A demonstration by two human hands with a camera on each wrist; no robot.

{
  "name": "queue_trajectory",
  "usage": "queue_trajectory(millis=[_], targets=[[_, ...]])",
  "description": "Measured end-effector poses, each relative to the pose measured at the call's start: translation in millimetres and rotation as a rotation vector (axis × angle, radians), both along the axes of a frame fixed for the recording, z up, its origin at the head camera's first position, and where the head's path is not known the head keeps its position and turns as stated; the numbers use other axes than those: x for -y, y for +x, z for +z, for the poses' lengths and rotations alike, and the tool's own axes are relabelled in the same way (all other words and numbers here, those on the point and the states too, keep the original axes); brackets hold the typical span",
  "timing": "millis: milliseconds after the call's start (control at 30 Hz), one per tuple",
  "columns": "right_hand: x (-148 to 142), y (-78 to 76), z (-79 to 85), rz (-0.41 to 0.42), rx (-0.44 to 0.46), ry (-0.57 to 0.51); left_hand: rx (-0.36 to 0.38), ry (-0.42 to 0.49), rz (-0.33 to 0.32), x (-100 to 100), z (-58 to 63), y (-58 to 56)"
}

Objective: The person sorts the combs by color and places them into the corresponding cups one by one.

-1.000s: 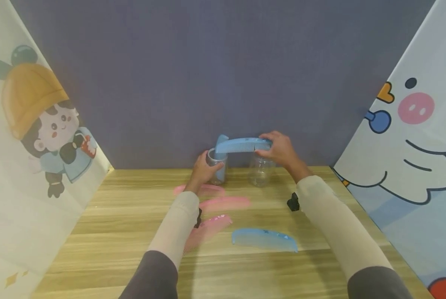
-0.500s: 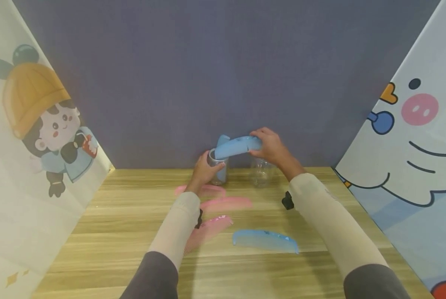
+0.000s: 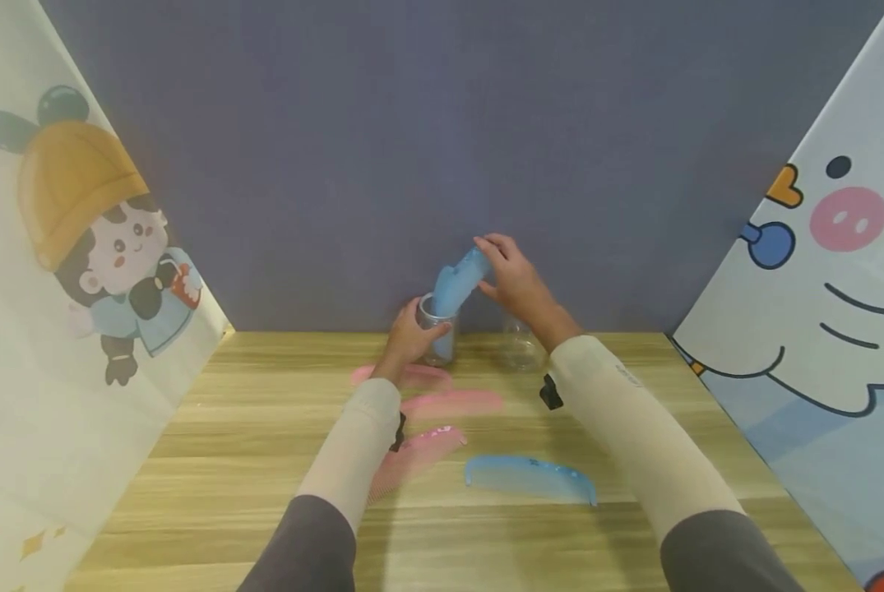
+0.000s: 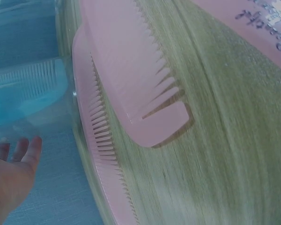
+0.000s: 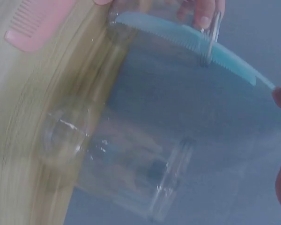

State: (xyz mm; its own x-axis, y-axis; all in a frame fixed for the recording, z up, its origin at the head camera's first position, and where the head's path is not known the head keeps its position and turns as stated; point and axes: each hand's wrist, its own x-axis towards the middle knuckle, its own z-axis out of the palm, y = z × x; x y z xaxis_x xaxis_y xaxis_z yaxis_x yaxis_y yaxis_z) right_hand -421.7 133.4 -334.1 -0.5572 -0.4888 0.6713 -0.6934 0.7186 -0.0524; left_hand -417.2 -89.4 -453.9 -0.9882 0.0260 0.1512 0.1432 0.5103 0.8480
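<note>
My left hand (image 3: pixel 409 335) grips a clear jar (image 3: pixel 448 335) near the back wall, thumb across its front. A blue comb (image 5: pixel 154 28) stands inside this jar, seen through its wall. My right hand (image 3: pixel 517 279) pinches the upper end of a second blue comb (image 3: pixel 467 278), which slants down with its lower end at the jar's mouth. The two combs overlap in the head view, so how deep the held one reaches is unclear. Beside them, below my right hand, stands another clear jar (image 5: pixel 117 154) with no comb visible in it.
Pink combs lie on the wooden table (image 3: pixel 264 460) near my left forearm: one behind (image 3: pixel 427 376), one in the middle (image 3: pixel 460 402) and one in front (image 3: pixel 427 452). A blue comb (image 3: pixel 530 477) lies nearer the front. A grey wall (image 3: pixel 338 164) rises behind the jars.
My right hand has moved left and up, tilting its blue comb from nearly level to steep, with the lower end now at the jar's mouth. My left hand keeps holding the jar.
</note>
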Motion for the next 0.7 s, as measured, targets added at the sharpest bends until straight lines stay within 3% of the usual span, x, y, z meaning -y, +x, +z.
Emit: queue_trajectory(millis=[200,367,700], targets=[[13.6,-3.4,-6.0,-0.040,0.016,-0.057,-0.001,-0.018,0.008,-0.4,0.3,-1.9],[16.2,-1.9,-6.5,-0.025,0.052,-0.049,-0.008,0.007,-0.001,0.1,-1.2,-1.3],[-8.4,14.9,-3.0,-0.047,0.164,-0.001,-0.023,-0.004,-0.004,0.4,-1.4,-1.9]])
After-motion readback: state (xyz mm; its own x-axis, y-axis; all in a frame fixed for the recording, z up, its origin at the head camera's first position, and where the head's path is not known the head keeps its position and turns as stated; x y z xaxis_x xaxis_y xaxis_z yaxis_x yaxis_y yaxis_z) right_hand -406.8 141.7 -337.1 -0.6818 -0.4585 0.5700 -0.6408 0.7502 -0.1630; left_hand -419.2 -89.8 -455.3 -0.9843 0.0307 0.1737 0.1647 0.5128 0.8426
